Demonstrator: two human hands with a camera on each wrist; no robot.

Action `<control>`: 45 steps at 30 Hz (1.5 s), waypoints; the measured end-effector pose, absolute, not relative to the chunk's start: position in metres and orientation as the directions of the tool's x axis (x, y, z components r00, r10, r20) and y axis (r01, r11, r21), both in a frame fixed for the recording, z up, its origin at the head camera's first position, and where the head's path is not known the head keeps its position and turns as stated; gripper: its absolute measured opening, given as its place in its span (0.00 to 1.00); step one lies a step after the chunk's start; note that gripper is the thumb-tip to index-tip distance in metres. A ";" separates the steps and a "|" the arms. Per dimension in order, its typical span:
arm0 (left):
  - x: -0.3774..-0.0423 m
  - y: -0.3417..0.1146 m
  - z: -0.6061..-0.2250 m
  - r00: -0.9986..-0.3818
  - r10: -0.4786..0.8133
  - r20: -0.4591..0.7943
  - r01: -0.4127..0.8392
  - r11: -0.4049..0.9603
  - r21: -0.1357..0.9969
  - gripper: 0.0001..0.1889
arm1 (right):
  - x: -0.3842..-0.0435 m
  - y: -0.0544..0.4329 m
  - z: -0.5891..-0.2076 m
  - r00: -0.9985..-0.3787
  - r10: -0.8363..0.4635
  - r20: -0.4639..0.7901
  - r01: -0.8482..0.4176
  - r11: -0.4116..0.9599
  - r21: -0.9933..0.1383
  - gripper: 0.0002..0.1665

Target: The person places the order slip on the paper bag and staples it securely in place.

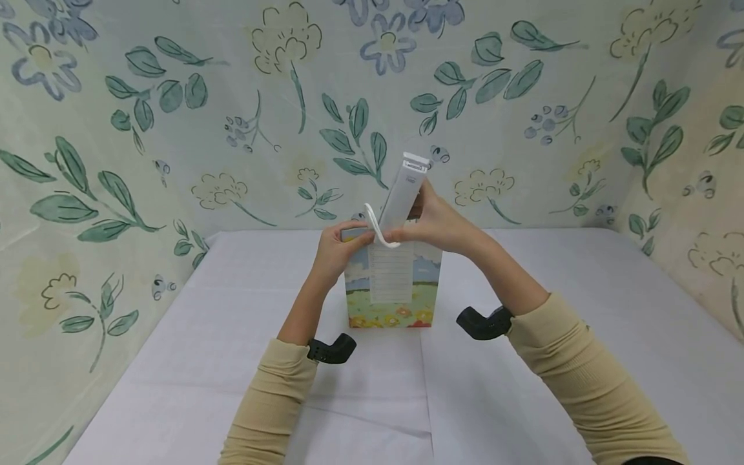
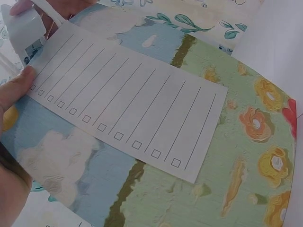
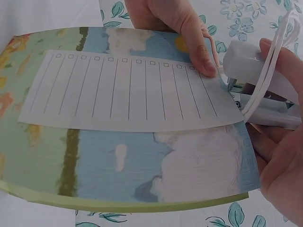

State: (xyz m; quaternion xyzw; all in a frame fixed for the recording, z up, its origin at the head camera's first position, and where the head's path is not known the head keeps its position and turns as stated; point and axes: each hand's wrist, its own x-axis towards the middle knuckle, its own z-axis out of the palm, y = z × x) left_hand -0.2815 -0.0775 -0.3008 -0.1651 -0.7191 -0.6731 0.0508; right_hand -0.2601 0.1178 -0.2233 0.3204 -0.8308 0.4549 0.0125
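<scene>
A paper bag [image 1: 427, 303] painted with sky, meadow and flowers stands upright on the table. Against its front lies a white checklist sheet [image 1: 391, 278] with ruled lines and small boxes. My left hand [image 1: 343, 248] pinches the sheet's top end and the bag's rim, its thumb on the sheet in the right wrist view. In my right hand [image 1: 438, 223] I grip a white stapler [image 3: 246, 61], tilted upward, its mouth at the bag's top edge beside the sheet. The white cord handle [image 1: 372, 219] loops up next to the stapler. Whether the stapler's mouth presses the sheet, I cannot tell.
A white cloth [image 1: 232, 310] covers the table around the bag. Behind it hangs a leaf-and-flower patterned curtain [image 1: 372, 97]. Black wrist devices [image 1: 331, 349] sit on both forearms, below beige sleeves.
</scene>
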 end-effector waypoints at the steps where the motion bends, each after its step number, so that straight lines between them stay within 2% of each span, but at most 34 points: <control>1: -0.281 -0.078 -0.301 -0.940 0.170 0.295 0.306 0.040 0.951 0.15 | -0.260 0.118 -0.223 -0.795 -0.522 0.309 -0.542 0.383 -0.748 0.55; 13: -0.283 -0.076 -0.300 -0.947 0.146 0.286 0.295 0.042 0.954 0.14 | -0.260 0.118 -0.225 -0.819 -0.516 0.250 -0.505 0.441 -0.742 0.55; 45: -0.283 -0.077 -0.303 -0.923 0.172 0.343 0.359 0.069 0.931 0.13 | -0.263 0.118 -0.225 -0.792 -0.566 0.228 -0.529 0.451 -0.719 0.49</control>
